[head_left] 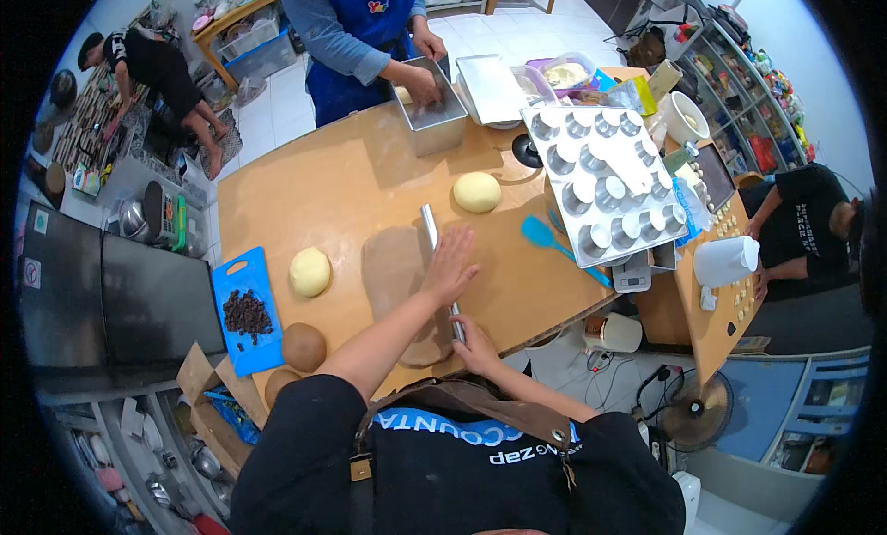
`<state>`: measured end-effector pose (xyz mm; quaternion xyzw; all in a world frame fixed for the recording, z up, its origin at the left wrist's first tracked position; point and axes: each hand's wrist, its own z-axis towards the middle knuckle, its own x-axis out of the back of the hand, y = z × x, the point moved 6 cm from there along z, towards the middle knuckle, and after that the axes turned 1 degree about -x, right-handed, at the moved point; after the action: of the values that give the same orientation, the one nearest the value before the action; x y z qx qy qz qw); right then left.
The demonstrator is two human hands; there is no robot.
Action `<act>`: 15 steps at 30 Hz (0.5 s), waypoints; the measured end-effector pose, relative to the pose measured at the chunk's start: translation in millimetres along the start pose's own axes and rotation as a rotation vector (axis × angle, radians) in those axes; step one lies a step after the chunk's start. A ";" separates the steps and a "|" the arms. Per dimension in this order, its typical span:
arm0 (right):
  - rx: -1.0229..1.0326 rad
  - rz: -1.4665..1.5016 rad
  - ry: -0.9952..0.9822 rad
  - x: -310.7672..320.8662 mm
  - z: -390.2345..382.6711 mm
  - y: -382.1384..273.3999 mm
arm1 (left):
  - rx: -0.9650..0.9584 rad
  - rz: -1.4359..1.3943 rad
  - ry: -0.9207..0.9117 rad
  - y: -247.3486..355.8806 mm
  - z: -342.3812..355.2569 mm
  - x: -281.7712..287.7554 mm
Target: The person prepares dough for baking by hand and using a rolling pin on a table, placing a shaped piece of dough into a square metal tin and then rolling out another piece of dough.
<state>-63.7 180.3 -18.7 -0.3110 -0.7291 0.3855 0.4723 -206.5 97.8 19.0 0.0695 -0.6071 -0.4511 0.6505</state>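
A sheet of brown dough [393, 276] lies rolled flat on the wooden table in front of me. Across its right part runs a metal rolling pin [429, 225]. My left hand [450, 265] rests flat over the pin's middle, fingers stretched out. At the pin's near end, my right hand [476, 346] has its fingers closed round it. One pale dough ball [309, 272] sits left of the sheet, another pale dough ball [477, 192] beyond the pin. Brown dough balls [303, 347] lie by my left arm, one partly hidden.
A blue cutting board [242, 281] with dark chopped pieces lies at the left edge. Across the table, a co-worker's hand reaches into a metal loaf tin [436, 138]. Right of me are a tray of metal cups [610, 193], a blue spatula [545, 235] and a scale [632, 274].
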 end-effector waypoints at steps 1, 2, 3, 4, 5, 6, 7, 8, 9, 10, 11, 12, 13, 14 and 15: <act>0.042 0.003 0.067 6.3 -5.9 3.0 | 0.008 -0.003 0.003 2.0 -15.2 7.3; 0.090 0.007 0.131 14.0 -12.0 4.3 | 0.049 0.008 0.030 0.0 -39.0 17.2; 0.095 0.004 0.119 19.4 -19.3 7.8 | 0.090 0.019 0.057 -2.4 -63.4 26.1; 0.095 -0.153 0.208 33.0 -29.2 9.2 | 0.099 0.021 0.064 -1.1 -87.5 34.1; 0.095 -0.310 0.295 46.9 -38.3 10.3 | 0.120 0.208 -0.070 1.0 -113.0 34.1; 0.084 -0.426 0.333 54.9 -41.2 19.6 | 0.147 0.394 -0.207 3.3 -134.5 31.6; 0.074 -0.542 0.372 62.6 -42.9 28.3 | 0.162 0.393 -0.204 8.1 -147.4 31.7; 0.080 -0.542 0.362 69.3 -42.6 32.7 | 0.197 0.410 -0.222 11.1 -158.2 32.0; 0.048 -0.519 0.382 78.9 -39.1 36.6 | 0.236 0.425 -0.239 11.8 -167.4 32.2; 0.014 -0.495 0.403 84.3 -36.6 39.9 | 0.250 0.425 -0.235 11.0 -171.9 33.0; 0.025 -0.504 0.398 87.8 -32.5 41.0 | 0.233 0.438 -0.217 10.1 -168.9 32.3; -0.013 -0.548 0.403 91.2 -27.7 44.0 | 0.216 0.450 -0.200 10.2 -166.9 31.9; -0.051 -0.591 0.409 94.8 -24.1 47.1 | 0.220 0.448 -0.189 10.2 -167.2 31.8; -0.039 -0.595 0.408 97.1 -19.0 41.5 | 0.218 0.460 -0.217 7.7 -167.7 30.8; -0.126 -0.656 0.356 99.2 -14.0 41.9 | 0.216 0.473 -0.245 4.9 -167.3 29.3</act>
<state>-82.7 286.5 -6.4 -0.1515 -0.7189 0.1081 0.6697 -65.6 4.4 1.1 -0.0600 -0.7249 -0.2248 0.6484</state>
